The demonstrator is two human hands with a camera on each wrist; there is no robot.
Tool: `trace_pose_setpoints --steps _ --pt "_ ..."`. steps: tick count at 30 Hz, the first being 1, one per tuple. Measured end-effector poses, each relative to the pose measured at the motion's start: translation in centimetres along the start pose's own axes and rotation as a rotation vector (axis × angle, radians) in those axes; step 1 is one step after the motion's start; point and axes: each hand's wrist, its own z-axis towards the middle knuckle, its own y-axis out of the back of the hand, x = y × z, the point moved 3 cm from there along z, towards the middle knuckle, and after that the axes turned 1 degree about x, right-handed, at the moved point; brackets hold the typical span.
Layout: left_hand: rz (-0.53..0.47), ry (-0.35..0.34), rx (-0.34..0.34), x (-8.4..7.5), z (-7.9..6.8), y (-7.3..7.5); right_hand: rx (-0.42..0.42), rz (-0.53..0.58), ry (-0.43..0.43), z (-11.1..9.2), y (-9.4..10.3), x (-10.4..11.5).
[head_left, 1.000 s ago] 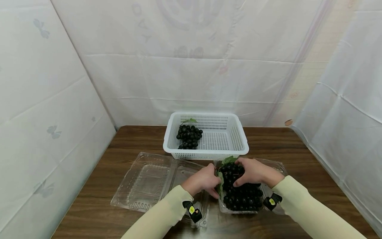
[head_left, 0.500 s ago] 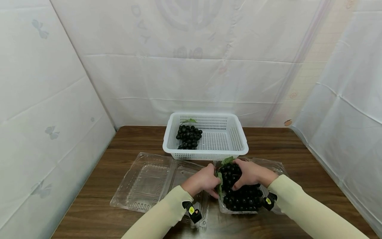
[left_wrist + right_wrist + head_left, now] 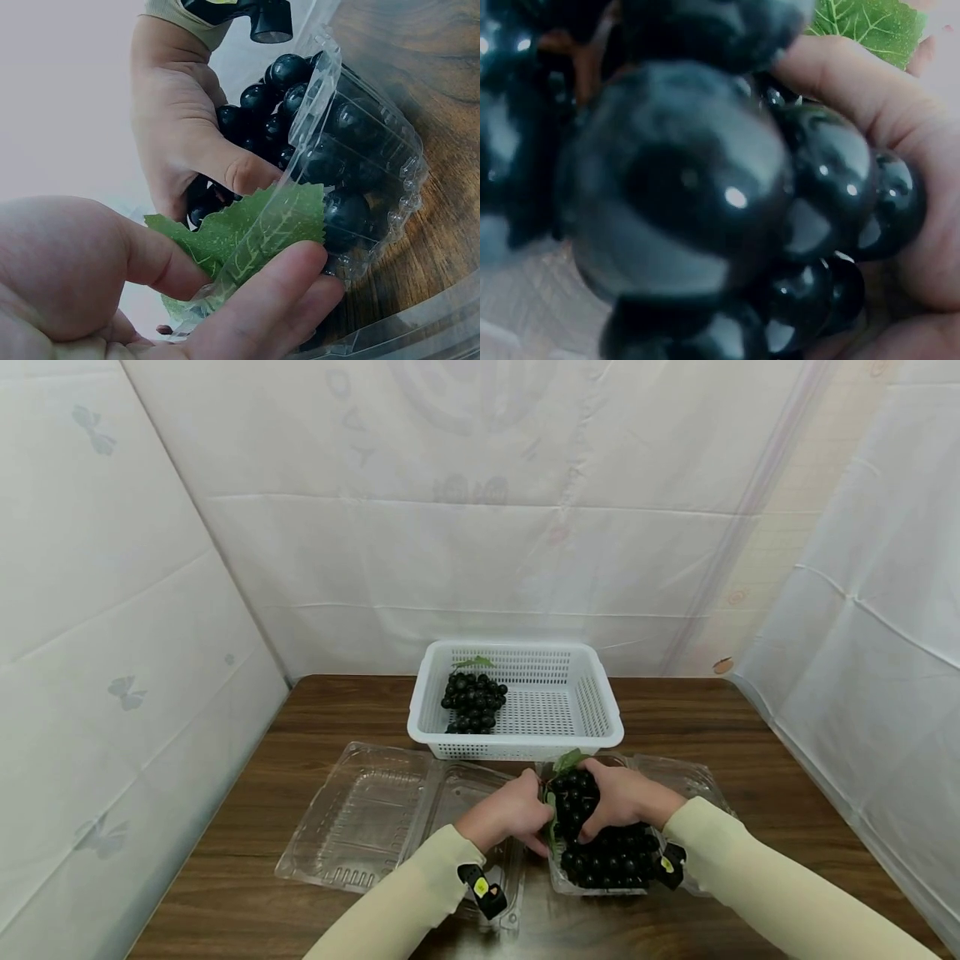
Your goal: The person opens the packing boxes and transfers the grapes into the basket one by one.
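Note:
A bunch of black grapes fills a clear plastic clamshell box at the front right of the table. My right hand grips the upper part of the bunch, thumb toward me; in the right wrist view its fingers curl round several grapes. My left hand is at the box's left side. In the left wrist view, its thumb and fingers pinch the plastic rim together with a green leaf. Another leaf stands at the top of the bunch. The right hand's far fingertips are hidden among the grapes.
Behind the box stands a white slotted basket with another grape bunch at its left. A second clear clamshell lies unfolded to the left, partly under my left arm. White sheets enclose the wooden table.
My right hand has moved slightly left over the bunch, and the grapes under it and the upper leaf have shifted left a little. The left hand stays at the box's side.

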Motion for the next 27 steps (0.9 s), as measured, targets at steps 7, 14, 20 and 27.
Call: trace_pose_setpoints --steps 7,14,20,27 --pt "0.002 -0.004 -0.010 -0.05 -0.05 0.06 -0.007 0.032 -0.001 0.40 -0.24 -0.33" --pt "0.003 -0.011 -0.014 -0.02 -0.09 0.06 -0.011 0.005 0.012 0.52 -0.19 -0.35" --pt "0.017 -0.012 -0.012 0.07 -0.13 0.04 -0.040 0.037 0.014 0.21 -0.57 -0.14" --pt "0.021 -0.001 -0.005 -0.08 -0.25 -0.11 -0.083 0.046 0.029 -0.01 -0.74 -0.05"
